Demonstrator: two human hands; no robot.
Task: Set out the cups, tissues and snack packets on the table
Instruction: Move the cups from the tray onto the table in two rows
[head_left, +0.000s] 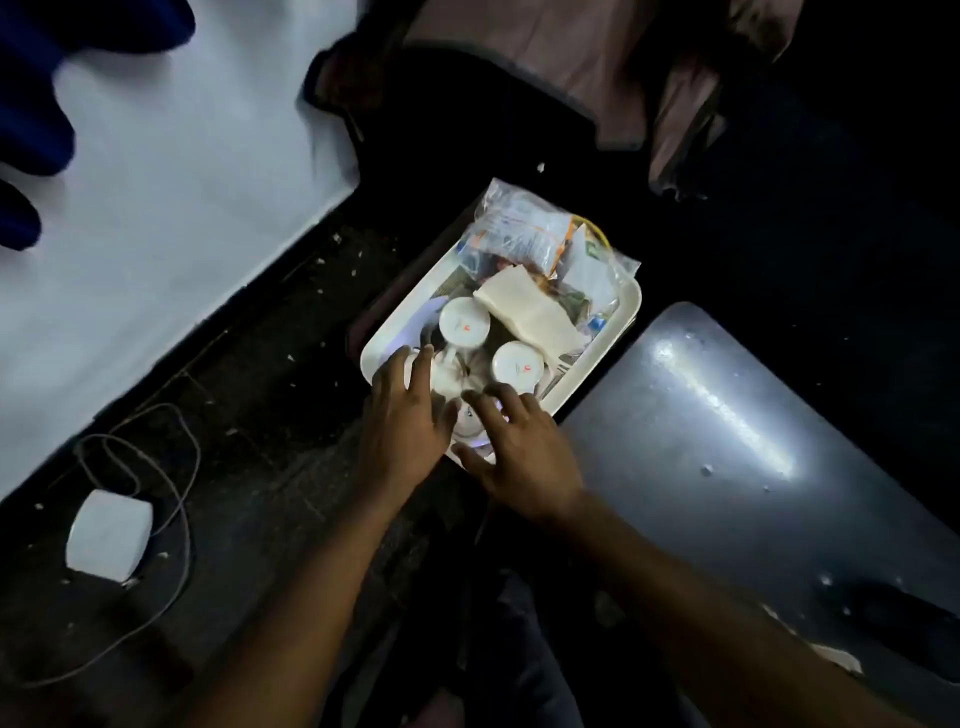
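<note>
A white tray (626, 312) sits on a dark surface in the middle of the head view. On it stand two white cups with lids, one (464, 322) farther and one (517, 367) nearer. A folded stack of tissues (524, 306) lies beside them, and a clear plastic bag of snack packets (524, 234) fills the far end. My left hand (408, 415) rests with spread fingers over a white cup (447, 376) at the tray's near corner. My right hand (519, 447) is spread over the tray's near edge, touching it. What lies under both palms is hidden.
A dark glossy table top (727, 441) lies just right of the tray. At the left are a white sheet (156, 208), a white box (109, 535) and a loose cable (176, 519) on a dark littered floor. Cloth (597, 62) is heaped beyond the tray.
</note>
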